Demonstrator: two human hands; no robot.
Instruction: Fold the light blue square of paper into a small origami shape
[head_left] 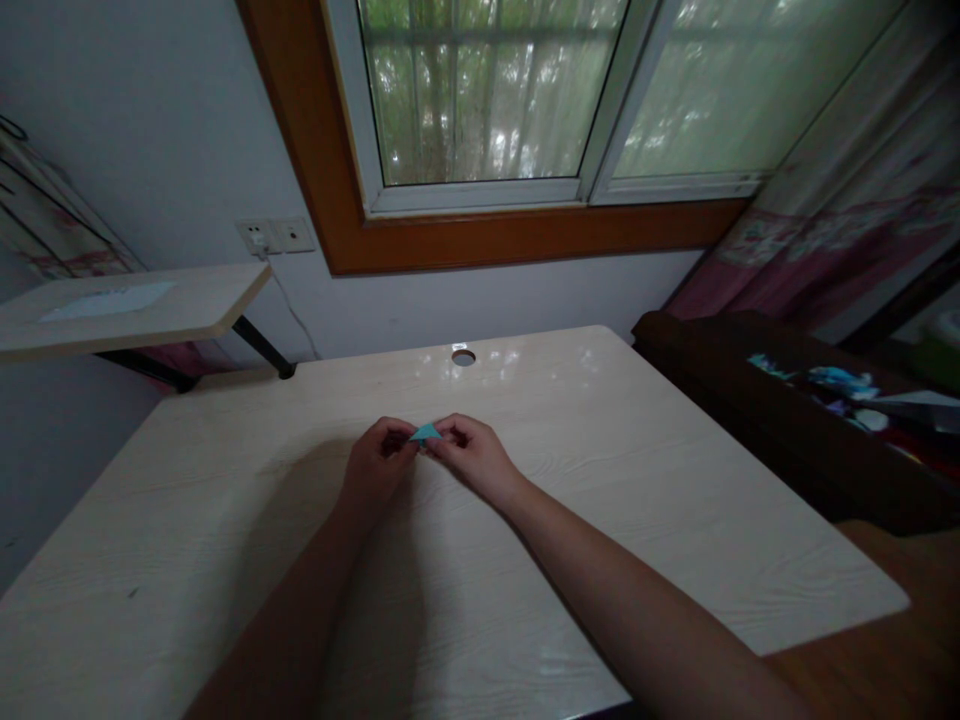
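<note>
A small folded piece of teal paper [426, 433] is pinched between both my hands over the middle of a pale wooden table [225, 520]. My left hand [377, 462] has its fingers curled round the paper's left corner. My right hand [471, 453] grips the right corner, fingertips pressed together. Most of the paper is hidden by my fingers; only a small triangular tip shows.
A round cable hole [463, 356] sits near the table's far edge. A raised side shelf [127, 308] stands at the left, under a wall socket [274, 237]. A window [525, 100] is ahead. Dark wooden furniture [787, 420] with clutter and a pink curtain [840, 230] lie to the right.
</note>
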